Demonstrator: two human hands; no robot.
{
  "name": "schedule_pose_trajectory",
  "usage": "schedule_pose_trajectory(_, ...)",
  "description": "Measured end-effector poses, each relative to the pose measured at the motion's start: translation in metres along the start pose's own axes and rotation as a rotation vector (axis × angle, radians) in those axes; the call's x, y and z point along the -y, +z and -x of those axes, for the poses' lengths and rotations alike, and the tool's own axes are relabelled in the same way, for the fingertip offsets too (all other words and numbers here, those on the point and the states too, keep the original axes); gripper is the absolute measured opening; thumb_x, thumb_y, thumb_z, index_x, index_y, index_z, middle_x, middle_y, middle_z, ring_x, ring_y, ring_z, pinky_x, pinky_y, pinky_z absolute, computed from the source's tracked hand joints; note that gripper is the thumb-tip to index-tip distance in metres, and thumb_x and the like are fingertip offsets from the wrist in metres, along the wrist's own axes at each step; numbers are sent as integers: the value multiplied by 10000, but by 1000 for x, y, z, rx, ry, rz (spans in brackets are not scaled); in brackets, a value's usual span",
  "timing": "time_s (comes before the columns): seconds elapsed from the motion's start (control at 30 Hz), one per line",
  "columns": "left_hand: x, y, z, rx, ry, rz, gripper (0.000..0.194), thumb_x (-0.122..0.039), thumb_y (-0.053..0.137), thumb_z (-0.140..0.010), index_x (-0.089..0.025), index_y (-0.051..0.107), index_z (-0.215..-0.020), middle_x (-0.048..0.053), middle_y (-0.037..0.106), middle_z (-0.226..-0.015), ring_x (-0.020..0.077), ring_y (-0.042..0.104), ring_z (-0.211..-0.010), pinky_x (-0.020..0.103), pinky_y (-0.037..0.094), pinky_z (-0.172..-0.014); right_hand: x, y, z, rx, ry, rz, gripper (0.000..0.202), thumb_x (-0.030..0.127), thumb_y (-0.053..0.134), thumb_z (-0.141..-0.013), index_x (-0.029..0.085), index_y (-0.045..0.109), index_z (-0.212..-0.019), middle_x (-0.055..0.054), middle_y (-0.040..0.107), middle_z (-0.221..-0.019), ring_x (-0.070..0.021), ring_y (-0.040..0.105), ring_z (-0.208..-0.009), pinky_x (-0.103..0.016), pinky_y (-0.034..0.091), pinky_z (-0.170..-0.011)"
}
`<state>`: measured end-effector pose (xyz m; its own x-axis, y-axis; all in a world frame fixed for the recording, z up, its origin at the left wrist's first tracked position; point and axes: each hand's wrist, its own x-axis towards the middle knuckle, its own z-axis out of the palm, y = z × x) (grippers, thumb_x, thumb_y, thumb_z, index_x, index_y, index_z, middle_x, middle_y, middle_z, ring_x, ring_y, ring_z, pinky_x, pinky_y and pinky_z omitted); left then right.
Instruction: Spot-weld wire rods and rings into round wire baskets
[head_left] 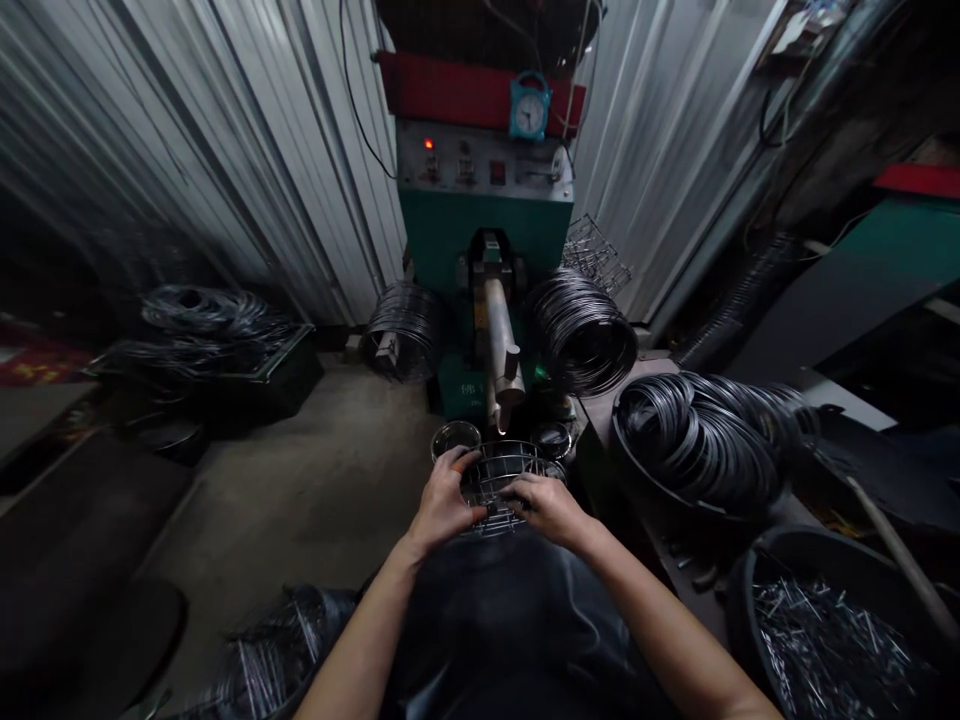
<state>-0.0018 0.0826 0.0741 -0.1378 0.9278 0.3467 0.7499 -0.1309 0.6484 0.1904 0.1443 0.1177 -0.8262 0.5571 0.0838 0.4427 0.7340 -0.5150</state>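
A round wire basket (514, 462) sits just above my lap, below the electrode tip of a green spot welding machine (504, 400). My left hand (448, 497) grips the basket's left side, thumb near the front and fingers over the far rim. On the right, my right hand (546, 505) has its fingers curled in a pinch at the basket's wires; whether a small separate piece is between them I cannot make out. A small glow shows at the electrode tip, close to the basket's far rim. Part of the basket's near side is hidden by both hands.
Coils of wire (589, 335) hang on both sides of the machine. At right stand a basin of wire rings (694, 440) and a tub of short metal pieces (832, 640). A green bin (247, 385) with wire stands left; a blue clock (529, 108) hangs above.
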Motion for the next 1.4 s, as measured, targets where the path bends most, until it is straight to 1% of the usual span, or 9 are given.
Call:
schedule_pose_trajectory(0.33,11,-1,-27,2,-6,68,716,-227,758,-522,-225,523,-1199,92,493,-1279,295,459,-1216,472,381,-1028,-12,-6,-21,-71,-24,73,247,106,560,-814,215,668,-1008,-48,684,-974,-157,646,-889,-229,482,-755)
schedule_pose_trajectory(0.57,9,-3,-43,55,-52,70,690,-314,791,-501,-176,582,-1144,129,516,-1251,319,478,-1187,469,402,-1005,-15,-9,-29,-109,18,106,208,133,555,-837,210,672,-990,-36,686,-997,-151,651,-875,-215,476,-725)
schedule_pose_trajectory(0.77,13,4,-51,-25,-103,4,693,-233,768,-503,-178,566,-1164,112,515,-1247,302,476,-1187,447,394,-1013,-16,-4,-37,-135,90,199,351,54,521,-807,251,651,-1068,-26,676,-1061,-171,635,-966,-222,475,-766)
schedule_pose_trajectory(0.9,17,3,-60,7,-136,-5,694,-297,787,-484,-179,581,-1136,113,528,-1235,303,493,-1168,451,394,-1010,-19,-4,-44,-294,114,79,267,152,552,-820,256,644,-1048,-37,665,-1065,-179,637,-934,-245,482,-773)
schedule_pose_trajectory(1.0,16,3,-61,-7,-151,-16,707,-337,785,-496,-171,574,-1150,123,518,-1255,298,482,-1181,439,395,-1010,-27,1,-29,-542,204,-188,338,265,615,-780,201,573,-1109,-69,651,-1049,-194,622,-919,-289,485,-805)
schedule_pose_trajectory(1.07,16,4,-62,-34,-163,-24,702,-323,776,-503,-177,570,-1158,119,508,-1270,292,478,-1186,428,394,-1011,-36,13,-6,-617,327,-380,323,328,576,-794,175,551,-1077,-69,660,-957,-192,625,-850,-305,500,-771)
schedule_pose_trajectory(1.2,22,8,-69,-61,-195,-7,686,-312,762,-501,-166,580,-1146,123,507,-1263,303,482,-1182,424,399,-1007,-58,62,54,-571,495,-551,312,351,372,-869,176,511,-1087,-80,654,-913,-179,632,-737,-331,520,-733)
schedule_pose_trajectory(1.3,25,7,-76,-77,-201,19,684,-317,771,-489,-167,587,-1130,116,521,-1243,311,491,-1172,437,410,-992,-71,101,92,-593,557,-436,308,395,390,-854,224,480,-1094,-90,646,-976,-220,636,-899,-378,507,-822)
schedule_pose_trajectory(1.4,20,3,-80,-70,-216,32,686,-341,789,-485,-158,595,-1117,119,529,-1235,319,499,-1164,440,422,-974,-79,114,105,-635,614,-484,251,435,397,-850,249,488,-993,-85,651,-957,-234,641,-908,-397,509,-834)
